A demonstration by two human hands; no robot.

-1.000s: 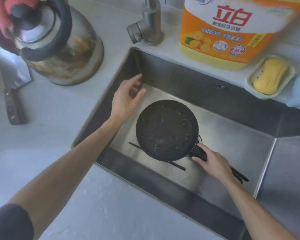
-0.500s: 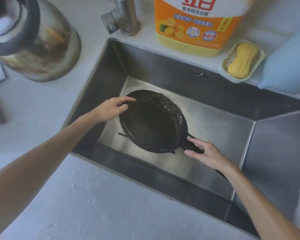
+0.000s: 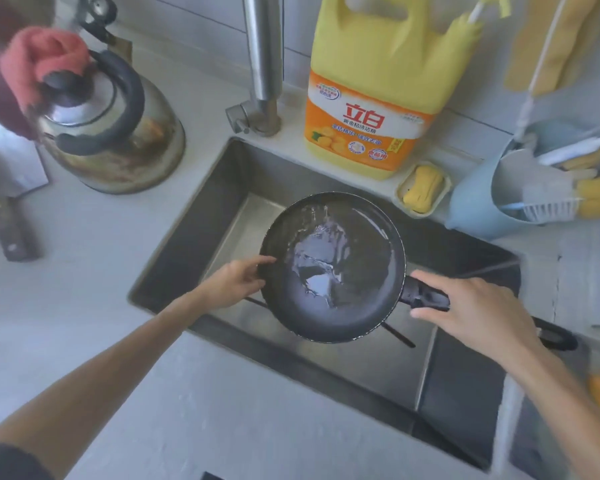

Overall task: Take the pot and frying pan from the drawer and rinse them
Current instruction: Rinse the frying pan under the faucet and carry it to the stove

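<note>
A: What's different from a second ago?

B: The frying pan (image 3: 333, 268) was lying low in the sink (image 3: 201, 216) then, with the left hand (image 3: 234, 284) away near the sink's left wall. Now it sits mid-frame, lifted and roughly level above the basin, a thin sheet of water shining inside.

A: And the hands?

B: The left hand now grips the rim on the pan's left edge, fingers curled over it. The right hand (image 3: 465, 310) is closed round the black handle (image 3: 425, 297), as it was before.

A: So where does the task stand?

B: My judgement: the pan is mid-rinse, water being swirled. No pot is visible; only a kettle (image 3: 115, 133) on the table (image 3: 84, 271), upper left.
</note>
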